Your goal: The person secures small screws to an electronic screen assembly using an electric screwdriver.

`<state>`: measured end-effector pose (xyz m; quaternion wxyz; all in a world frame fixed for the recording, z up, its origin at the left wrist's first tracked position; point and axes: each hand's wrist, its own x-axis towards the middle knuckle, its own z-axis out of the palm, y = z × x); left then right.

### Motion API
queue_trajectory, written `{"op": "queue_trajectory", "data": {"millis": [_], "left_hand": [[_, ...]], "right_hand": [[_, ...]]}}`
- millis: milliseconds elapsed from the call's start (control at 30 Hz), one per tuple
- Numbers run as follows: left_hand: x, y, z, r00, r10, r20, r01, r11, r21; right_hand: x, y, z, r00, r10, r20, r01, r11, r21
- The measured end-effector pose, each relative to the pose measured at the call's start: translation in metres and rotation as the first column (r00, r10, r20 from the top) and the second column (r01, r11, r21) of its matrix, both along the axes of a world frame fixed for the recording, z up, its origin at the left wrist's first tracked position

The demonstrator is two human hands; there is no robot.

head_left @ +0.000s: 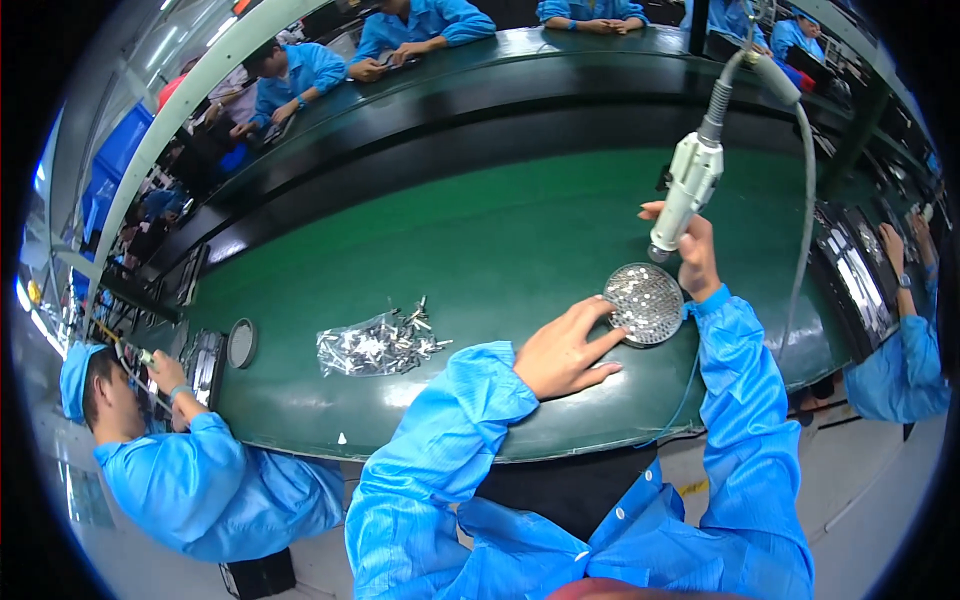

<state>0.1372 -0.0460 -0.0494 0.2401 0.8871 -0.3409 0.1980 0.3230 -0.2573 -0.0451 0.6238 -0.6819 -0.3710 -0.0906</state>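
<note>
The counter (480, 230) is a long green-topped surface with a dark raised strip along its far edge. A round perforated metal disc (645, 303) lies near the right end, close to the near edge. A clear bag of small metal parts (375, 345) lies near the middle of the near edge. A small round dark lid (241, 343) sits at the left end.

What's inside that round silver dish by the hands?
The round metal dish holds many small shiny bits, probably screws. The left hand fingers cover its near-left edge, hiding what lies there.
</note>
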Motion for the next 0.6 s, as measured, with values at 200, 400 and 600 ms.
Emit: {"op": "queue_trajectory", "data": {"millis": [200, 400, 600], "left_hand": [[0.003, 0.000, -0.004, 1.000, 0.000, 0.006, 0.001, 1.000, -0.011], [0.004, -0.003, -0.006, 0.999, -0.009, -0.034, 0.009, 1.000, -0.009], [0.010, -0.004, -0.004, 0.998, -0.010, -0.059, 0.012, 0.999, 0.039]], "right_hand": [[0.050, -0.026, -0.031, 0.926, 0.104, -0.364, -0.007, 0.966, 0.258], [0.099, -0.063, -0.064, 0.735, 0.221, -0.641, 0.011, 0.941, 0.338], [0.057, -0.023, -0.031, 0.788, 0.007, -0.616, 0.183, 0.952, 0.244]]}}
